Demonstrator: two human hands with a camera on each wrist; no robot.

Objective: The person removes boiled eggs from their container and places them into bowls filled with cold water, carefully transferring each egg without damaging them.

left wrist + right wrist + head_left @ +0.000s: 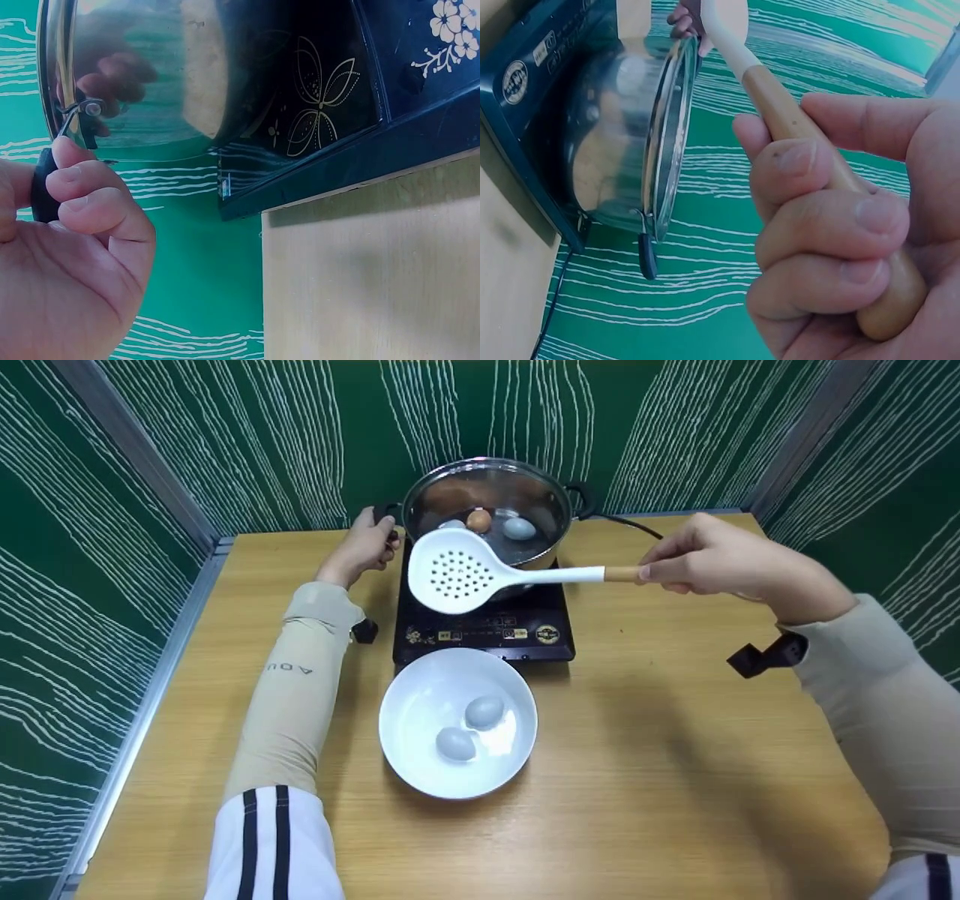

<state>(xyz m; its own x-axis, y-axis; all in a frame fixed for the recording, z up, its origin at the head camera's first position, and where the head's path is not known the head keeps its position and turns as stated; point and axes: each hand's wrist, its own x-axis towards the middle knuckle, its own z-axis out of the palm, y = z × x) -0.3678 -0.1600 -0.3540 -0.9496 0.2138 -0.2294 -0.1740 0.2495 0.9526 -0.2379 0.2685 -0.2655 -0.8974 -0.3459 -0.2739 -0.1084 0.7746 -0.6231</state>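
Note:
My left hand (pixel 365 546) grips the black side handle (pixel 46 187) of a steel pot (pixel 541 556). Inside the pot lie a brown egg (pixel 478 520) and pale eggs, one of them a pale egg (pixel 519 529) at the right; the skimmer partly covers another at the left. My right hand (pixel 709 556) holds a white skimmer (pixel 454 571) by its wooden handle (pixel 787 112), fingers curled round it in the right wrist view. The perforated head hangs over the pot's near left rim, with no egg on it. A white bowl (pixel 409 712) in front holds two pale eggs (pixel 484 712).
Under the pot is a black induction cooker (pixel 487 649), its control panel facing me. A black cord (pixel 630 523) runs off to the right behind the pot. The wooden table (pixel 637 780) ends at green walls (pixel 360 435) with white lines.

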